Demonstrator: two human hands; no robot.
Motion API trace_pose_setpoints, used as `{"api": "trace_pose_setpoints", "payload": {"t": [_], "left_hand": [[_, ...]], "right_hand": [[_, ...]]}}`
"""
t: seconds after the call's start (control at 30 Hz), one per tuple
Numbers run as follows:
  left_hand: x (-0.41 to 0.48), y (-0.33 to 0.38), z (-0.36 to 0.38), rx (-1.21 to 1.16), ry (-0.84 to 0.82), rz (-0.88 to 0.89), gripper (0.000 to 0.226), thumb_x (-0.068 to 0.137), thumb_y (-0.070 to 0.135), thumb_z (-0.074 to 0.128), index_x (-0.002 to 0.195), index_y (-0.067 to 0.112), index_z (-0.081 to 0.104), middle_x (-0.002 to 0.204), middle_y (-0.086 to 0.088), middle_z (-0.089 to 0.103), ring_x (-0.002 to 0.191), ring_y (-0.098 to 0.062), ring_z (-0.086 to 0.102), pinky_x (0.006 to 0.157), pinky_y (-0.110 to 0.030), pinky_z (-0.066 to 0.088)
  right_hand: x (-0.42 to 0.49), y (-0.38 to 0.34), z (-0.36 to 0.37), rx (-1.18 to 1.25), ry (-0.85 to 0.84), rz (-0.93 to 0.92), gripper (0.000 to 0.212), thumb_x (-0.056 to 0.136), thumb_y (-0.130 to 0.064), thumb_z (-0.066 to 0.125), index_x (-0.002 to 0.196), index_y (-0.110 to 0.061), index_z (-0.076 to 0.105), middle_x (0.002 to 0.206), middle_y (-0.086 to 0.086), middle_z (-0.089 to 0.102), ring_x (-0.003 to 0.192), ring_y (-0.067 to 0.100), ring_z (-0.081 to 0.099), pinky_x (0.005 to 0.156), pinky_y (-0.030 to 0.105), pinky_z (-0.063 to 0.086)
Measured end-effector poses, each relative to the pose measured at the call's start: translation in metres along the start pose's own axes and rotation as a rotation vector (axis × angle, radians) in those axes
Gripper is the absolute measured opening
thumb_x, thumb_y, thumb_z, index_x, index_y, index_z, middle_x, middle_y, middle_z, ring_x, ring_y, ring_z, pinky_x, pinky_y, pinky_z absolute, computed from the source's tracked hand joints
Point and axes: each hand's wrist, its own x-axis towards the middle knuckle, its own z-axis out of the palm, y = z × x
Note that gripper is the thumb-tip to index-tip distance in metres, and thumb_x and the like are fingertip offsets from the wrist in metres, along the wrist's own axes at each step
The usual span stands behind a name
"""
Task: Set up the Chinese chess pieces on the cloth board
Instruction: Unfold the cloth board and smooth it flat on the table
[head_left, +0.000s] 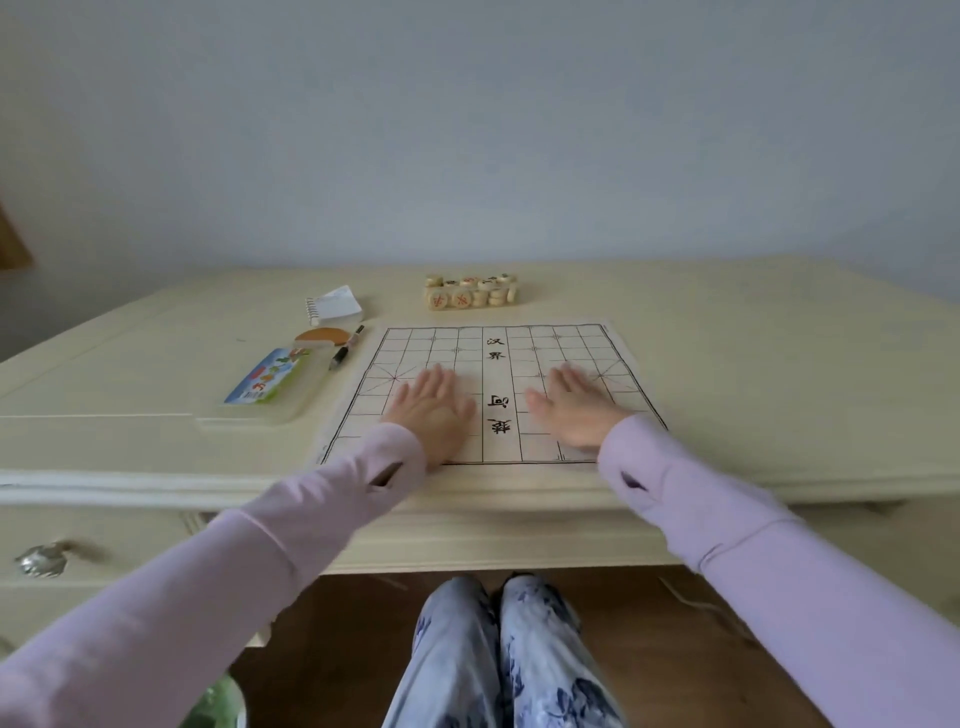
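Observation:
A white cloth board (496, 364) with a black grid and Chinese characters down its middle lies flat on the cream table. My left hand (432, 410) presses flat on the board's left half, fingers straight. My right hand (571, 405) lies flat on the right half, fingers straight too. A cluster of round wooden chess pieces (471, 291), some stacked, with red and dark characters, sits beyond the board's far edge. No piece stands on the board.
Left of the board lie a clear plastic case with a colourful label (272, 384), a black pen (345, 347), a round orange-topped lid (323, 336) and a small spiral notepad (335, 304). The table's front edge (467, 493) runs just under my wrists. A drawer knob (39, 560) shows lower left.

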Motion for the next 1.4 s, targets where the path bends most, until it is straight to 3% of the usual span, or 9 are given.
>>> {"api": "trace_pose_setpoints", "payload": {"t": [0.1, 0.27, 0.4, 0.5, 0.63, 0.77, 1.07, 1.27, 1.4], "left_hand": [[-0.007, 0.007, 0.006, 0.034, -0.014, 0.077, 0.058, 0.101, 0.041, 0.013, 0.151, 0.015, -0.002, 0.159, 0.0, -0.007, 0.146, -0.012, -0.008, 0.119, -0.033, -0.006], [-0.016, -0.053, -0.013, 0.044, -0.083, -0.096, 0.059, 0.101, 0.043, 0.012, 0.151, 0.017, -0.002, 0.159, 0.001, -0.008, 0.146, -0.014, -0.008, 0.119, -0.034, -0.004], [-0.008, -0.052, -0.031, 0.131, -0.098, -0.142, 0.061, 0.101, 0.044, 0.014, 0.151, 0.011, 0.0, 0.159, -0.004, -0.006, 0.147, -0.018, -0.007, 0.119, -0.038, -0.004], [0.015, -0.029, -0.048, 0.204, -0.067, -0.016, 0.066, 0.099, 0.05, 0.016, 0.151, 0.012, -0.003, 0.159, -0.003, -0.009, 0.146, -0.018, -0.009, 0.117, -0.038, -0.006], [0.039, -0.006, -0.054, 0.213, -0.202, 0.068, 0.071, 0.098, 0.052, 0.02, 0.151, 0.011, -0.005, 0.158, -0.002, -0.011, 0.147, -0.019, -0.006, 0.117, -0.039, 0.0], [0.06, -0.007, -0.044, 0.203, -0.26, 0.028, 0.075, 0.097, 0.055, 0.022, 0.151, 0.01, -0.004, 0.159, -0.007, -0.009, 0.147, -0.02, -0.005, 0.117, -0.04, 0.003], [0.078, -0.007, -0.034, 0.154, -0.269, -0.012, 0.079, 0.095, 0.06, 0.021, 0.15, 0.012, -0.01, 0.158, -0.004, -0.015, 0.146, -0.018, -0.009, 0.119, -0.038, -0.001], [0.088, -0.011, -0.028, 0.137, -0.243, 0.004, 0.079, 0.094, 0.061, 0.02, 0.15, 0.013, -0.009, 0.158, -0.003, -0.014, 0.146, -0.018, -0.01, 0.12, -0.04, 0.0], [0.082, -0.01, -0.039, 0.072, -0.203, 0.046, 0.078, 0.094, 0.06, 0.023, 0.151, 0.013, -0.005, 0.158, -0.006, -0.014, 0.146, -0.021, -0.009, 0.12, -0.041, 0.0]], "right_hand": [[-0.004, 0.006, 0.012, -0.08, 0.042, -0.046, 0.063, 0.1, -0.045, 0.01, 0.151, -0.011, -0.004, 0.159, 0.003, -0.012, 0.146, 0.015, -0.012, 0.117, 0.033, -0.006], [-0.004, 0.046, -0.01, -0.082, -0.04, 0.127, 0.065, 0.1, -0.047, 0.012, 0.151, -0.011, -0.005, 0.159, 0.003, -0.014, 0.146, 0.016, -0.012, 0.118, 0.033, -0.004], [0.004, 0.038, -0.041, -0.099, -0.089, 0.216, 0.07, 0.099, -0.051, 0.015, 0.15, -0.006, -0.002, 0.159, 0.008, -0.008, 0.147, 0.022, -0.003, 0.117, 0.034, 0.006], [0.017, 0.017, -0.066, -0.223, -0.079, 0.154, 0.067, 0.099, -0.05, 0.014, 0.151, -0.008, 0.002, 0.159, 0.009, -0.004, 0.147, 0.025, 0.0, 0.116, 0.036, 0.008], [0.027, 0.004, -0.09, -0.403, -0.24, 0.038, 0.066, 0.099, -0.052, 0.019, 0.151, -0.011, 0.014, 0.159, 0.004, 0.012, 0.146, 0.023, 0.015, 0.115, 0.034, 0.015], [0.038, 0.015, -0.113, -0.297, -0.358, 0.063, 0.066, 0.096, -0.052, 0.033, 0.151, -0.021, 0.016, 0.158, 0.004, 0.016, 0.141, 0.025, 0.026, 0.112, 0.034, 0.026], [0.085, 0.016, -0.083, -0.557, -0.307, 0.037, 0.068, 0.096, -0.058, 0.015, 0.148, -0.015, 0.023, 0.155, 0.004, 0.025, 0.142, 0.024, 0.024, 0.114, 0.042, 0.019], [0.097, 0.022, -0.078, -0.548, -0.278, 0.056, 0.07, 0.096, -0.059, 0.018, 0.151, -0.017, 0.011, 0.159, 0.003, 0.014, 0.146, 0.024, 0.015, 0.115, 0.04, 0.015], [0.096, 0.015, -0.086, -0.452, -0.241, 0.053, 0.071, 0.095, -0.059, 0.022, 0.149, -0.013, 0.022, 0.156, 0.004, 0.024, 0.142, 0.024, 0.025, 0.112, 0.037, 0.022]]}}
